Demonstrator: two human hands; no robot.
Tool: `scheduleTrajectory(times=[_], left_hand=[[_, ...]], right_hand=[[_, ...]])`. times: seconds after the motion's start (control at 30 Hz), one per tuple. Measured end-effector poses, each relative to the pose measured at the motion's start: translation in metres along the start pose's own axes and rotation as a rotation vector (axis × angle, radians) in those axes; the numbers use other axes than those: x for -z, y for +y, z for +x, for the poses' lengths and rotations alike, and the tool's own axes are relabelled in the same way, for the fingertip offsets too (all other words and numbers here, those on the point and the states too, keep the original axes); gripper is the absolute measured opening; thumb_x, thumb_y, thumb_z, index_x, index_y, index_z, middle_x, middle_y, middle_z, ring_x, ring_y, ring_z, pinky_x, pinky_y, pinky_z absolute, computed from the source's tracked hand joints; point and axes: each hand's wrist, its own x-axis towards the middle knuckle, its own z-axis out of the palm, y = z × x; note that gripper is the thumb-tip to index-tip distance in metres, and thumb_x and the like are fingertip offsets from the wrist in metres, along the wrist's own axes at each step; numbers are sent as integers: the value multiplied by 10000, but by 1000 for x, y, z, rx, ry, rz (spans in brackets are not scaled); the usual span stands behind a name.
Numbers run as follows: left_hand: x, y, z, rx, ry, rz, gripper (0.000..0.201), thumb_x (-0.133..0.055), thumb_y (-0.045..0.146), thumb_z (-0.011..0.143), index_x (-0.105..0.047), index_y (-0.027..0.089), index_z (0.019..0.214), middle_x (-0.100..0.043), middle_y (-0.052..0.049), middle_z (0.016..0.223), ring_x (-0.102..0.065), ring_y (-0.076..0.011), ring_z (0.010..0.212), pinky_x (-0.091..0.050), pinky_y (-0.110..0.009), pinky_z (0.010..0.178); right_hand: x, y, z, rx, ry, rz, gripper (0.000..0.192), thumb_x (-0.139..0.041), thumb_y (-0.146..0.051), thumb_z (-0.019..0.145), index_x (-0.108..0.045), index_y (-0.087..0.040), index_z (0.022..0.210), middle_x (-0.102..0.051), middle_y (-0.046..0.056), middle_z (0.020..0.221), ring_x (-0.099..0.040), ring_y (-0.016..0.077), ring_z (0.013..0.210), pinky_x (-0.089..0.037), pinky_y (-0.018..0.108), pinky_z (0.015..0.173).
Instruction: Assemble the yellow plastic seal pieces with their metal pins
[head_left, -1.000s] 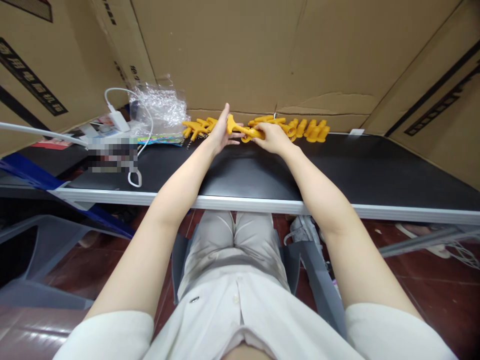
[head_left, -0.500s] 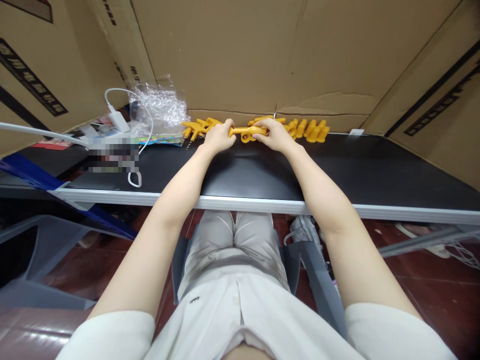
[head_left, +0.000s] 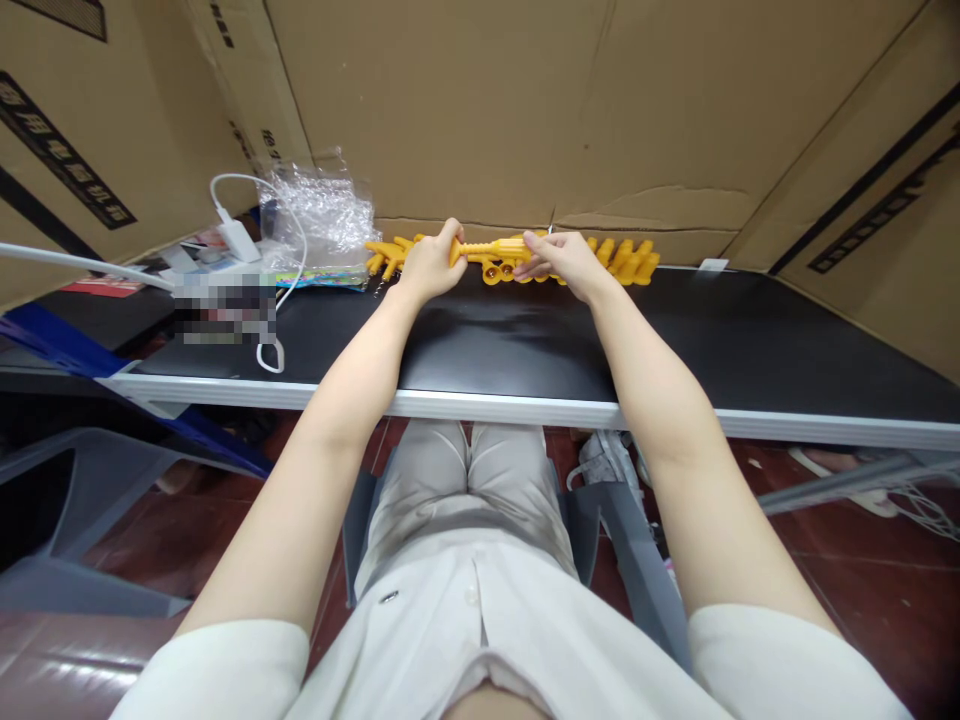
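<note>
At the upper middle of the frame, your left hand (head_left: 432,266) grasps the left end of the yellow ribbed piece (head_left: 478,249). Your right hand (head_left: 568,261) is at its right end; whether it grips, I cannot tell. Other yellow parts (head_left: 624,262) lie near.

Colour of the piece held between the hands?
The piece is orange-yellow; best seen in the head view.

The left hand (head_left: 430,265) hides one end of the ribbed yellow rod (head_left: 480,249); whether the right hand (head_left: 564,260) grips the other is unclear; pixelation masks whatever lies below the white adapter (head_left: 238,240).
</note>
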Motion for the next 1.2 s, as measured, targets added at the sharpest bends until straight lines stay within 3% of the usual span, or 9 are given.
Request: scheduleTrajectory(times=[0.13, 0.27, 0.43, 0.53, 0.67, 0.77, 0.93, 1.07, 1.2], left_hand=[[2, 5, 0, -13, -11, -26, 412, -586, 211, 863, -626, 246, 1272, -816, -102, 1023, -759, -299, 971, -547, -402, 933], [6, 12, -3, 58, -17, -52, 390, -596, 194, 867, -636, 256, 1251, -813, -99, 1050, -754, -300, 1007, -533, -401, 966], [8, 12, -4, 117, -14, -127, 412, -610, 176, 854, -644, 290, 1248, -813, -86, 1099, -741, -301, 1045, -521, -414, 1007], [9, 12, -4, 110, -13, -122, 398, -622, 192, 860, -642, 290, 1245, -810, -87, 1077, -742, -301, 1032, -520, -408, 995], [12, 16, -4, 90, -28, -64, 357, -630, 267, 891, -644, 262, 1249, -799, -103, 1031, -744, -313, 1022, -518, -397, 964], [13, 18, -4, 70, -24, -53, 361, -636, 301, 891, -642, 256, 1249, -792, -93, 1000, -744, -315, 1023, -514, -386, 947], [12, 16, -4, 57, -11, -76, 352, -647, 291, 864, -645, 277, 1216, -806, -85, 1005, -742, -303, 990, -512, -384, 936], [12, 16, -4, 68, -4, -76, 337, -650, 283, 853, -652, 281, 1189, -815, -89, 1007, -737, -295, 951, -513, -381, 915], [12, 16, -4, 69, -5, -74, 327, -658, 283, 855, -655, 282, 1181, -816, -87, 1003, -740, -298, 956, -516, -380, 912]], right_hand=[[-1, 8, 6, -81, 16, -8, 805, -687, -1003, 743, -707, -213, 893, -659, 36, 571, -760, 255, 631, -700, 426, 683], [3, 14, 11, -105, -35, -31, 875, -597, -1031, 784, -734, -189, 977, -707, 68, 650, -786, 285, 676, -691, 446, 692], [10, 4, 3, 0, -83, -25, 700, -857, -816, 771, -662, -217, 1075, -797, 90, 923, -814, 263, 776, -668, 388, 699], [8, -1, 1, 27, -66, -11, 645, -934, -724, 747, -641, -228, 1038, -799, 67, 932, -802, 226, 752, -665, 367, 707], [2, -1, 3, -6, -30, 12, 725, -794, -914, 745, -669, -222, 920, -757, 64, 748, -760, 224, 636, -662, 367, 640], [-2, 3, 7, -35, 7, -14, 845, -637, -1038, 740, -708, -219, 938, -693, 51, 610, -717, 236, 558, -653, 387, 578], [-1, 10, 11, -47, 27, -86, 916, -529, -1059, 793, -742, -197, 1016, -731, 90, 673, -709, 240, 565, -656, 409, 604], [2, 5, 9, -34, -31, -55, 846, -551, -1030, 821, -685, -215, 1003, -735, 63, 693, -709, 218, 554, -618, 360, 568], [8, -5, 3, -65, -124, 6, 621, -793, -791, 865, -605, -236, 1070, -803, 56, 889, -727, 179, 606, -568, 298, 559]])
